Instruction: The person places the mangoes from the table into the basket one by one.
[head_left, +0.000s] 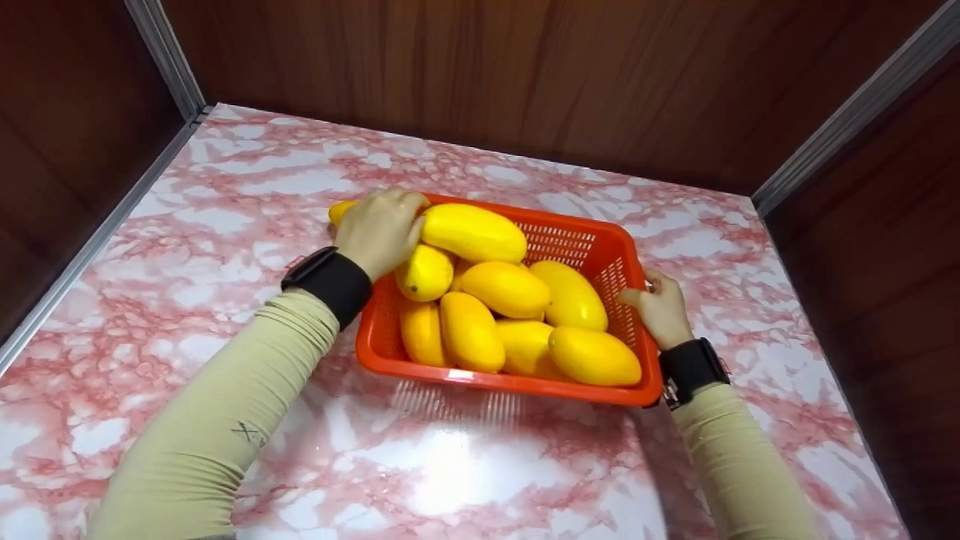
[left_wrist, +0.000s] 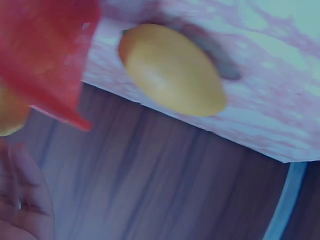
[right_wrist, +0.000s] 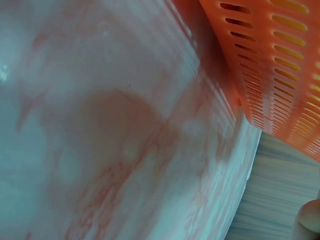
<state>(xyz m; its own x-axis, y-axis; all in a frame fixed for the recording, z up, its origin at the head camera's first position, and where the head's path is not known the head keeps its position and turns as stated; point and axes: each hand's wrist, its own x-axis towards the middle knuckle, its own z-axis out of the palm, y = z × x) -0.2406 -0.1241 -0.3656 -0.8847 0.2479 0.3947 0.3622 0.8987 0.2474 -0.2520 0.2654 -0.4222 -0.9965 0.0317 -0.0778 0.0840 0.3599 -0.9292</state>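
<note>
An orange-red plastic basket [head_left: 510, 385] with slotted walls holds several yellow mangoes [head_left: 594, 357] on the table. My left hand [head_left: 382, 229] reaches over its back left corner, thumb and fingers round the left end of a mango [head_left: 480, 232] lying on top of the pile. In the left wrist view, the fingers [left_wrist: 25, 195] show beside the basket's rim. Another mango [left_wrist: 172, 70] lies on the table outside the basket, mostly hidden by the left hand in the head view. My right hand [head_left: 661, 309] grips the basket's right rim, thumb over the edge.
The table [head_left: 322, 465] has a glossy red and white marbled top. Dark wood panels [head_left: 480, 82] stand along its back and both sides, with grey metal strips [head_left: 169, 67] at the corners.
</note>
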